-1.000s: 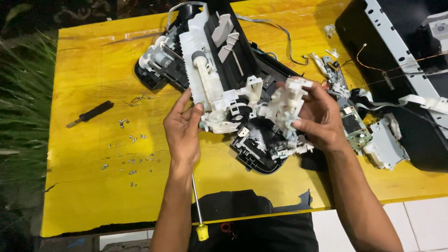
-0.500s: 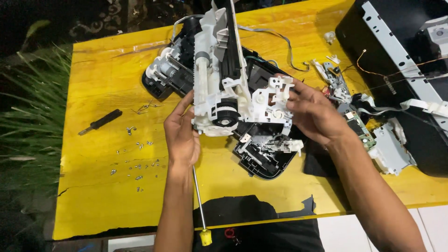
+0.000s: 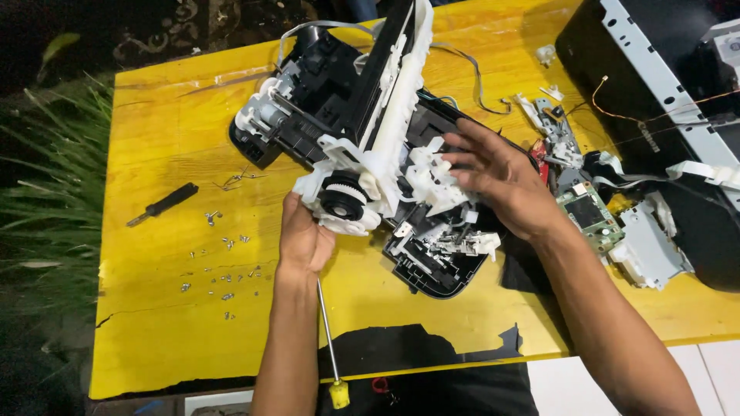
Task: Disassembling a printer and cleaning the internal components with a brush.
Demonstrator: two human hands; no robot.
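Compared with half a second earlier, the white and black plastic printer mechanism (image 3: 362, 146) is tipped up further: its long white frame now stands steeply on edge, and the right hand (image 3: 501, 181) has slid from gripping the white parts to lying flat over them with fingers spread.

The mechanism's long axis runs from the lower centre of the frame up toward the top centre, its far end pointing at the upper edge of the picture and leaning slightly right. Its near end carries a round black gear in a white housing (image 3: 343, 200).

The left hand (image 3: 304, 239) sits directly below that gear end, fingers curled up around the white housing and grasping it from underneath. The right hand is released, palm down, resting on the white plastic parts just right of the raised frame, above the black base tray (image 3: 432, 270).

The whole assembly occupies the centre of the yellow wooden tabletop (image 3: 154, 323). A long screwdriver with a yellow handle (image 3: 330, 347) lies below the left wrist. Small loose screws (image 3: 223, 270) are scattered at left, near a short black screwdriver (image 3: 163, 204).
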